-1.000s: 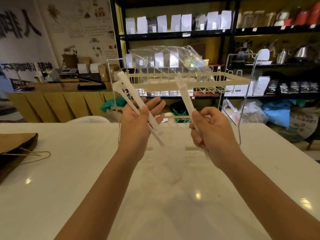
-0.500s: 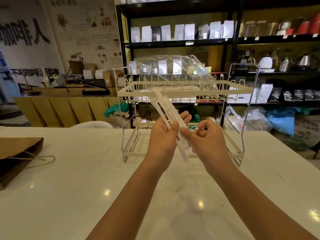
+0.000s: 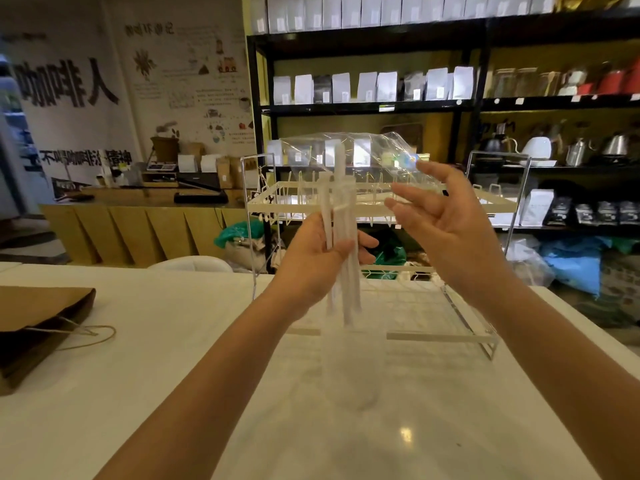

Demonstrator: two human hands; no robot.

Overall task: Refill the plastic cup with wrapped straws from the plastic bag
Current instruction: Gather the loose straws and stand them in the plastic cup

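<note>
So the right hand has let go and swung out empty toward the plastic bag, while the left hand now grips all the wrapped straws bunched upright over the plastic cup.

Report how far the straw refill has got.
Done: wrapped straws are out of the plastic bag, which lies on the wire rack. In hand: the left hand grips the bundle upright above the clear plastic cup; the right hand is open, empty. Left: lowering them in.
</note>
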